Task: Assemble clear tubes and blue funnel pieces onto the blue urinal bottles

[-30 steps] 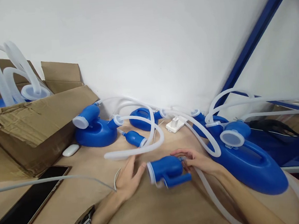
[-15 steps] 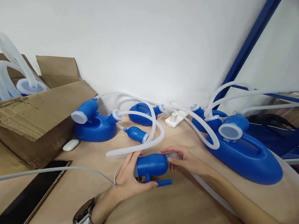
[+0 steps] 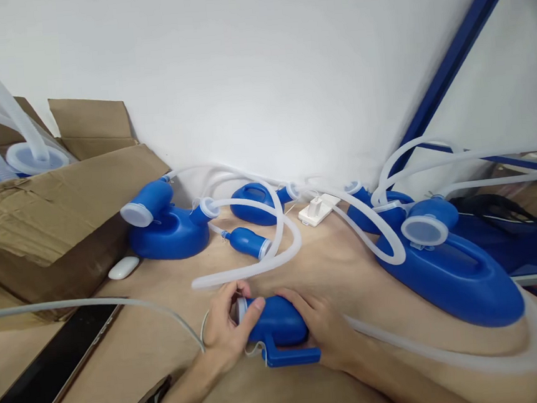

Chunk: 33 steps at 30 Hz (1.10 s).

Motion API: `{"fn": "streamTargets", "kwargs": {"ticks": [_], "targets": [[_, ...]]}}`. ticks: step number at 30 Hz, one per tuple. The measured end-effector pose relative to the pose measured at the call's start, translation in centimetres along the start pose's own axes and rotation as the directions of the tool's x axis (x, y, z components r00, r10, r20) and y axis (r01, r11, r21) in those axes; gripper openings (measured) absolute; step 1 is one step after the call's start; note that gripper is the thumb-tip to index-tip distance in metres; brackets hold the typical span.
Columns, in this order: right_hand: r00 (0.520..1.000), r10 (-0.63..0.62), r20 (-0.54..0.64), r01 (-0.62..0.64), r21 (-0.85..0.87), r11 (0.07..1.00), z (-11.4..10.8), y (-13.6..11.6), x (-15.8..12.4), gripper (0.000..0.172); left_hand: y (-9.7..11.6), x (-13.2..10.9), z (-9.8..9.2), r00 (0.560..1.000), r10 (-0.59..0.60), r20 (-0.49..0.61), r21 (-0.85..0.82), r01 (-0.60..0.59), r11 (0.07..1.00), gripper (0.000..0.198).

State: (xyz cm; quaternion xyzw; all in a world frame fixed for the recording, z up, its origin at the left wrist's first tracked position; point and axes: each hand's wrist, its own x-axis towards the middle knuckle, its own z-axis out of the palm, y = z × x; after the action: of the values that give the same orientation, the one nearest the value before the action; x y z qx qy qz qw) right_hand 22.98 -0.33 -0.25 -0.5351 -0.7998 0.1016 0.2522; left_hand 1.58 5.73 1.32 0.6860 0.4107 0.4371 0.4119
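Observation:
A small blue plastic urinal cup (image 3: 279,320) lies sideways low in the middle of the view. It has a whitish cap on its left end and a flat blue handle (image 3: 294,356) sticking out on my side. My left hand (image 3: 225,327) is closed round the capped end, thumb on top. My right hand (image 3: 324,328) wraps round the rounded right end and hides the joint there. From behind that hand a translucent corrugated hose (image 3: 417,345) runs off to the right along the table.
Larger blue urinal bottles (image 3: 170,235) with hoses stand at back left, back centre and right, one big bottle (image 3: 463,272) nearest. A cardboard box (image 3: 62,207), phone (image 3: 48,365), white case (image 3: 124,267) and white power strip (image 3: 319,209) lie around. A grey cable (image 3: 131,304) crosses on the left.
The urinal cup has come nearer to me. My right hand has shifted from the hose joint to round the cup's right end; my left fingers have moved onto the cap. The hose now shows further right.

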Motion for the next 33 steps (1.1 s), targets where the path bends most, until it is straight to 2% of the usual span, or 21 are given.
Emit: {"fn": "streamTargets", "kwargs": {"ticks": [3,7,13,18,22,27,29,31,33], "targets": [[0.997,-0.069,-0.028,0.068,-0.025,0.997,0.5,0.0,-0.2,0.078,0.4,-0.4,0.1,0.988,-0.153,0.016,-0.164,0.153,0.974,0.044],[0.99,-0.13,-0.063,0.125,-0.072,0.99,1.0,0.8,-0.7,0.071,1.1,-0.5,0.6,0.962,-0.272,-0.01,-0.196,0.265,0.944,0.043],[0.997,-0.074,-0.002,0.073,-0.114,0.991,0.5,1.2,-1.3,0.076,1.6,0.1,0.9,0.959,-0.277,-0.069,-0.124,0.267,0.956,0.037],[0.996,-0.085,0.003,0.085,-0.15,0.985,0.3,1.4,-1.1,0.076,1.8,0.5,0.8,0.952,-0.298,-0.068,-0.059,0.295,0.954,0.037],[0.996,-0.091,0.004,0.09,-0.184,0.979,-0.1,1.0,-0.8,0.081,1.6,0.8,1.0,0.964,-0.26,-0.051,-0.018,0.259,0.966,0.038],[1.0,-0.019,0.004,0.019,-0.266,0.964,-1.5,0.8,-0.6,0.071,0.4,1.2,0.4,0.973,-0.148,-0.178,0.12,0.171,0.978,0.036],[1.0,0.02,-0.001,-0.019,-0.281,0.96,-2.1,1.3,-0.5,0.07,0.0,1.1,-0.3,0.978,-0.091,-0.188,0.2,0.128,0.971,0.035],[0.998,0.061,-0.019,-0.064,-0.272,0.96,-2.5,2.1,-0.5,0.071,-0.1,0.8,-0.9,0.99,-0.047,-0.134,0.236,0.078,0.969,0.035],[0.994,0.096,-0.044,-0.104,-0.263,0.959,-2.7,2.9,-0.4,0.074,0.1,0.4,-1.2,1.0,0.016,0.014,0.266,-0.019,0.964,0.036]]}}
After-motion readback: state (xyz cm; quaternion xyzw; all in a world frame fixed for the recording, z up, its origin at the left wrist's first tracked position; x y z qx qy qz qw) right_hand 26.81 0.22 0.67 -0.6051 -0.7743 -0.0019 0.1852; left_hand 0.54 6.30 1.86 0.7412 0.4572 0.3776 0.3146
